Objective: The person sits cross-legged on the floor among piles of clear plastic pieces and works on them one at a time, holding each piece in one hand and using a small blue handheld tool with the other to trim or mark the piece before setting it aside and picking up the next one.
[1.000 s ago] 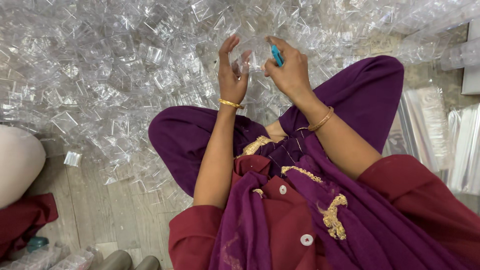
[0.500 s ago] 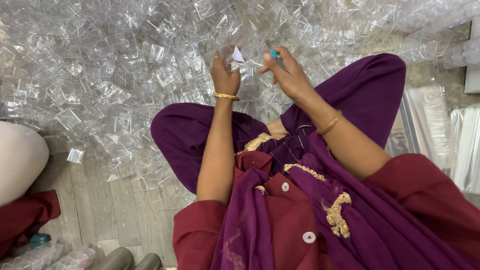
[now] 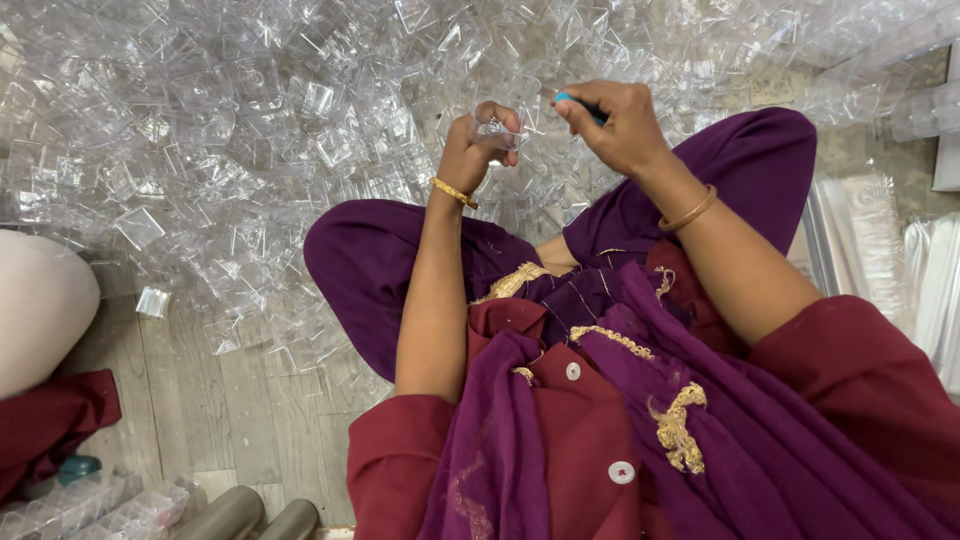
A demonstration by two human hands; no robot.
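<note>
Since the earlier frames, we had drawn both hands closer together and slightly lower over the pile, and our left fingers had curled in from their open, upright spread.

Our left hand [image 3: 478, 150] was raised on a near-vertical forearm, elbow resting by the knee, wrist bent forward. Its fingers were closed around a small clear plastic piece [image 3: 495, 128], thumb on one side and curled fingers on the other; the piece sat at the fingertips, held above the heap and not touching it. A gold bangle [image 3: 455, 193] circled that wrist.

Our right hand [image 3: 618, 125] came in from the right on a forearm sloping down toward the body, wrist flexed so the knuckles faced up. Its fingers were pinched shut on a small blue tool [image 3: 580, 103]; only a short blue length showed between thumb and forefinger, pointing toward the clear piece, just beside it. We could not tell whether the tip touched the piece. A second bangle [image 3: 690, 210] sat on this wrist.

Both hands worked above crossed legs in purple cloth [image 3: 400, 250]. A large heap of clear plastic pieces [image 3: 250, 130] covered the floor ahead and to the left. Two grey cylinders [image 3: 250, 515] lay at the lower left on the wooden floor [image 3: 250, 400].
</note>
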